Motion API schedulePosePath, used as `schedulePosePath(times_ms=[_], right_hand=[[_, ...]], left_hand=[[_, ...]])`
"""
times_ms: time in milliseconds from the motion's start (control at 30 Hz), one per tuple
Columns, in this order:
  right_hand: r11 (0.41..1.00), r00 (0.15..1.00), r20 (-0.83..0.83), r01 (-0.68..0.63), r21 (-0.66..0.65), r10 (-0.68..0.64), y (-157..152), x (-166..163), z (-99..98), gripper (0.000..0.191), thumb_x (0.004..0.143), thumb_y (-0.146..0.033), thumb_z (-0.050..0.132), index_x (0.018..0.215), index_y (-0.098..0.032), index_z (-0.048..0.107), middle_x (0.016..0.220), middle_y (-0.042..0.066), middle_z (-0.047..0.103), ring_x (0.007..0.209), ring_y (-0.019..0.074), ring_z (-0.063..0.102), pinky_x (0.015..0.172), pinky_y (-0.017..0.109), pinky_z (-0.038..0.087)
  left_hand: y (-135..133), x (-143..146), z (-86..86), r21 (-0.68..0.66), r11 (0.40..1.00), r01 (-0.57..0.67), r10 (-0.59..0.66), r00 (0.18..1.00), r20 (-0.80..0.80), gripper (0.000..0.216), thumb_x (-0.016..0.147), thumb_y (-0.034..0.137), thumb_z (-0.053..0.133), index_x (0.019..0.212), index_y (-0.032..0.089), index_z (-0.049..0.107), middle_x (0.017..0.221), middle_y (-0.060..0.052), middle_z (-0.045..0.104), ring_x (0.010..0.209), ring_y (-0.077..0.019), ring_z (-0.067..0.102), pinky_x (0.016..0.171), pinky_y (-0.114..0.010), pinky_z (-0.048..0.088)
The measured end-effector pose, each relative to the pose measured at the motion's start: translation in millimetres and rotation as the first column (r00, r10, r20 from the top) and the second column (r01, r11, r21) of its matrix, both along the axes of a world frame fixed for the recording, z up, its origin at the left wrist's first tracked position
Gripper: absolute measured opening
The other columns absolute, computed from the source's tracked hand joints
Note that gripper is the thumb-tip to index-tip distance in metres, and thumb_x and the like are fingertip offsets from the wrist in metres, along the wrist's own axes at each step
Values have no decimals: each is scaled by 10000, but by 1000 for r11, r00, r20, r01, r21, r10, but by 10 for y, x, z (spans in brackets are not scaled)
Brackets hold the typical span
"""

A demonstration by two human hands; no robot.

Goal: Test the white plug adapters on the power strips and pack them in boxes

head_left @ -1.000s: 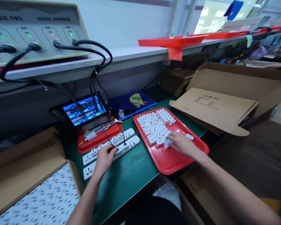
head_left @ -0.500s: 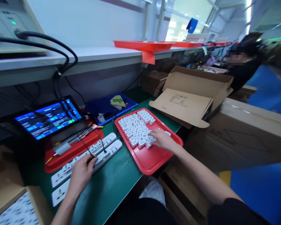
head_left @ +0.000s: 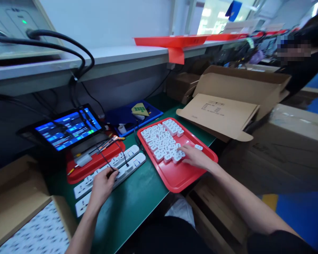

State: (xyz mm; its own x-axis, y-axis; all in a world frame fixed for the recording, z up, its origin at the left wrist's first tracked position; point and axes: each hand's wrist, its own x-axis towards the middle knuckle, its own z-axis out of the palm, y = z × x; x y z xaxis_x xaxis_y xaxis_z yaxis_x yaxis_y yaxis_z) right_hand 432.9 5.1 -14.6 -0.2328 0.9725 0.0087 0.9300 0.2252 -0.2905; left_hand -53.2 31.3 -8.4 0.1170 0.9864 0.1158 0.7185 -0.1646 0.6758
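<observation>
My left hand (head_left: 102, 186) rests on the nearer of two white power strips (head_left: 129, 165) on the green bench, fingers curled round a thin black probe lead (head_left: 112, 171) at a socket. My right hand (head_left: 195, 157) lies in a red tray (head_left: 180, 178), fingers bent over the near edge of a heap of small white socket parts (head_left: 163, 141), touching them. Whether it holds one is hidden.
A tablet with a blue screen (head_left: 66, 127) stands behind a smaller red tray (head_left: 95, 163) with tools. A blue tray (head_left: 127, 118) sits behind. Open cardboard boxes (head_left: 228, 106) lie right; another box (head_left: 21, 211) at left. A tester with black cables (head_left: 16, 31) sits on the shelf. A person sits far right.
The view swung right, then partly back. My left hand stays on the near power strip. My right hand stays at the near edge of the white parts in the red tray.
</observation>
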Motion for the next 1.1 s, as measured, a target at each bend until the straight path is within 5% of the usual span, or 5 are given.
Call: schedulePosePath(times_ms=[200, 500, 800, 1000, 1100], right_hand=[[999, 1000, -16, 22, 38, -21, -58, -46, -206, 575, 892, -377, 740, 1388, -200, 510, 1288, 161, 647, 1064, 307, 681, 844, 384, 549], [992, 991, 126, -66, 110, 52, -247, -374, -222, 262, 965, -246, 624, 1218, -209, 565, 1208, 141, 634, 1011, 275, 656, 797, 348, 518], [993, 992, 97, -91, 78, 83, -265, -548, -204, 367, 997, -244, 613, 1359, -227, 552, 1170, 115, 671, 967, 226, 647, 775, 295, 478], [986, 970, -188, -139, 88, 154, -382, -667, -24, 265, 998, -176, 567, 1260, -210, 594, 1035, 72, 698, 891, 201, 655, 787, 292, 486], [969, 875, -420, -187, 161, 239, -489, -965, 188, 220, 1006, -213, 589, 1226, -204, 595, 1052, 68, 702, 910, 198, 655, 819, 299, 491]], left_hand=[[-17, -5, 27, -25, 1000, -3, 3, 1000, -5, 303, 923, 467, 600, 914, 201, 745, 868, -44, 774, 782, -224, 685, 735, -322, 485], [-27, 59, 96, 2, 1000, 10, -10, 998, -55, 267, 933, 438, 585, 949, 216, 733, 913, -50, 768, 839, -241, 684, 787, -345, 478], [-15, 43, -7, 131, 988, 78, -52, 980, -191, 285, 954, 481, 551, 921, 238, 698, 950, -47, 745, 883, -252, 685, 815, -348, 482], [-423, 353, 176, 332, 933, -138, 186, 975, -118, 388, 945, 580, 594, 1066, 221, 675, 985, -88, 721, 901, -289, 677, 827, -399, 517], [-728, 795, 103, 227, 974, 5, -28, 995, 97, 501, 931, 559, 647, 1318, 243, 610, 1188, -109, 722, 1018, -292, 705, 879, -407, 576]])
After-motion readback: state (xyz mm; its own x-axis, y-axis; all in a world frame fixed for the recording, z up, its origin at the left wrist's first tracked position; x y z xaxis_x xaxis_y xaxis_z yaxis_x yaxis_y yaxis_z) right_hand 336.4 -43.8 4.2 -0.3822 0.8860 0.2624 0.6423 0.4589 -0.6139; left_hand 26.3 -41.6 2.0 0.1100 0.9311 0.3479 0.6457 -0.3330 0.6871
